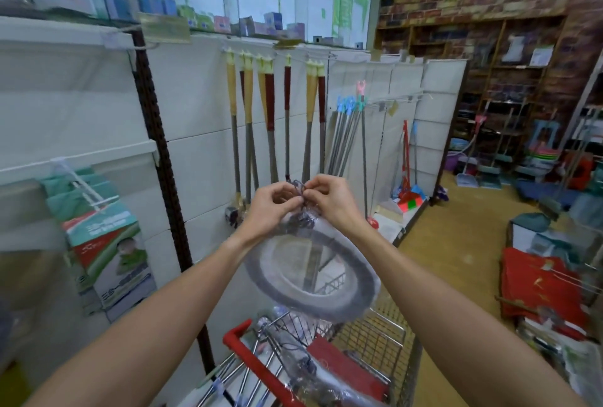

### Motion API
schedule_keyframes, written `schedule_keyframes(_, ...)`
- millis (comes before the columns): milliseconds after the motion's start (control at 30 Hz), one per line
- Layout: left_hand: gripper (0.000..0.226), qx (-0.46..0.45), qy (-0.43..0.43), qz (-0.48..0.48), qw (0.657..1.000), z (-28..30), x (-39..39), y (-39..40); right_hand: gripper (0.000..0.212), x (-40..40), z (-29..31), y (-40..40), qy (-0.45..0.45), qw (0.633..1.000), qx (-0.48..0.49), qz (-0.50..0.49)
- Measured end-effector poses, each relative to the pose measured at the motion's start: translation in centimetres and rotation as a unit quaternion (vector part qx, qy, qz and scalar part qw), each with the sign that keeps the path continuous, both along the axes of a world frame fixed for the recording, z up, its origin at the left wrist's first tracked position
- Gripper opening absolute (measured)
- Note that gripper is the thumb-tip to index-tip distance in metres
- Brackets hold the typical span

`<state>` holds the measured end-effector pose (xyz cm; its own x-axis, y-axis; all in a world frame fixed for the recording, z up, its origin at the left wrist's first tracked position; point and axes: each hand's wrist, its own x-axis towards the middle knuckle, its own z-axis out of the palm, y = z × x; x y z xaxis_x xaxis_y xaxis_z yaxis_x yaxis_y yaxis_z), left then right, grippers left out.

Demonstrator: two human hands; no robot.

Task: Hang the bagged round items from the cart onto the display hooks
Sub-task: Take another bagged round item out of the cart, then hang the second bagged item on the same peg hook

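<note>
A grey round ring in a clear plastic bag hangs in the air above the cart. My left hand and my right hand both pinch the bag's tied top, fingers closed around its knot or loop at chest height. More bagged items lie in the cart below, beside its red handle. A white display hook sticks out of the panel at the left, carrying green packaged goods.
Long-handled brooms and thin poles hang on the white wall panel ahead. A dark upright post divides the panels. Red cloth stacks and boxes stand at right; open yellow floor runs between.
</note>
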<state>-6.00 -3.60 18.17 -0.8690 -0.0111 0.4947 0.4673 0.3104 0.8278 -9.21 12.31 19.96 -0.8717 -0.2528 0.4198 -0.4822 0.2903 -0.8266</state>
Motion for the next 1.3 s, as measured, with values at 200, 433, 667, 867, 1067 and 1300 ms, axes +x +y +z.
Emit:
schedule_keyframes(200, 0.003, 0.021, -0.006, 0.062, 0.998, 0.4, 2.6, -4.2, 0.019, 1.4, 0.6, -4.7, -0.011, 0.999, -0.007, 0.048)
schedule_keyframes(433, 0.004, 0.025, -0.017, 0.117, 0.993, 1.3, 7.3, -8.7, 0.013, 4.6, 1.4, -9.6, -0.015, 0.995, -0.017, 0.093)
schedule_keyframes(667, 0.009, 0.023, 0.0, 0.193, 0.981, 2.0, 12.8, -13.8, 0.012, 9.1, 1.0, -15.4, -0.025, 0.993, -0.046, 0.103)
schedule_keyframes(867, 0.006, 0.052, 0.022, 0.259, 0.964, 1.7, 18.1, -17.4, 0.029, 13.9, 0.9, -20.6, -0.023, 0.992, -0.061, 0.108)
schedule_keyframes(1067, 0.01, 0.067, 0.05, 0.363, 0.928, 0.8, 23.6, -20.5, 0.021, 18.4, -0.3, -26.1, -0.019, 0.986, -0.091, 0.135)
schedule_keyframes(1300, 0.01, 0.061, 0.076, 0.47, 0.877, -0.2, 29.6, -24.7, 0.026, 24.2, -1.0, -31.4, 0.025, 0.98, -0.085, 0.178)
